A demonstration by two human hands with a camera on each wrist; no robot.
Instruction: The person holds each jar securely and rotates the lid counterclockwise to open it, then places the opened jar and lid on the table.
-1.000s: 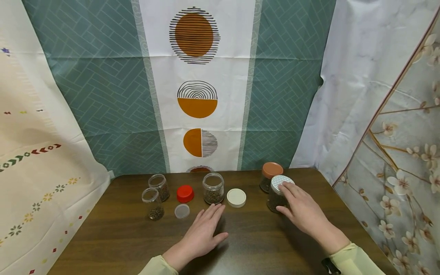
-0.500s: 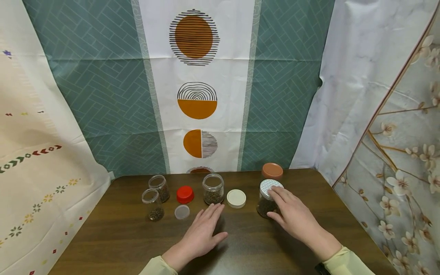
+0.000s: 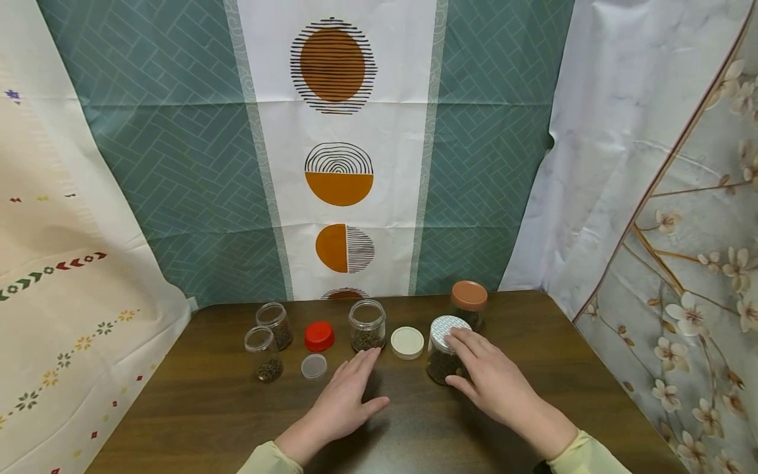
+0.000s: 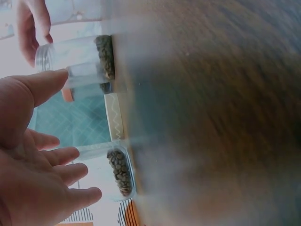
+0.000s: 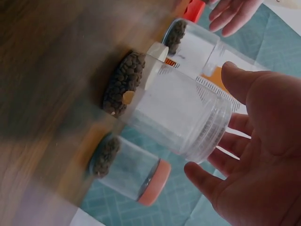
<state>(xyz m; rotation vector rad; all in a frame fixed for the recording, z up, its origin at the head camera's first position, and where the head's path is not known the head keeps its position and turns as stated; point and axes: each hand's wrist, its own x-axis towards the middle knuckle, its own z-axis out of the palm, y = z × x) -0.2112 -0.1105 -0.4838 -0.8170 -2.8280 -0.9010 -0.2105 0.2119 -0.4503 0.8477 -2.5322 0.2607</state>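
Note:
My right hand (image 3: 494, 382) is at the right side of a clear jar (image 3: 441, 362) with a patterned white top, its relaxed fingers against the lid end. In the right wrist view dark pellets (image 5: 124, 82) lie at the bottom of that jar, and the thumb stands apart from its side. My left hand (image 3: 343, 401) hovers over the table with fingers extended and nothing in it. Just beyond its fingertips an uncovered jar (image 3: 367, 326) stands upright, with similar pellets inside. A cream lid (image 3: 407, 343) lies between the two jars.
A jar with an orange-brown lid (image 3: 470, 296) stands at the back right. Two uncovered jars, a rear one (image 3: 275, 322) and a front one (image 3: 264, 355), are at the left. Beside them lie a red lid (image 3: 319, 336) and a translucent lid (image 3: 314, 366). Curtains border the wooden table (image 3: 195, 401).
My right hand and the jar with the patterned white top have moved left and toward me, away from the orange-brown-lidded jar. My left hand has barely moved.

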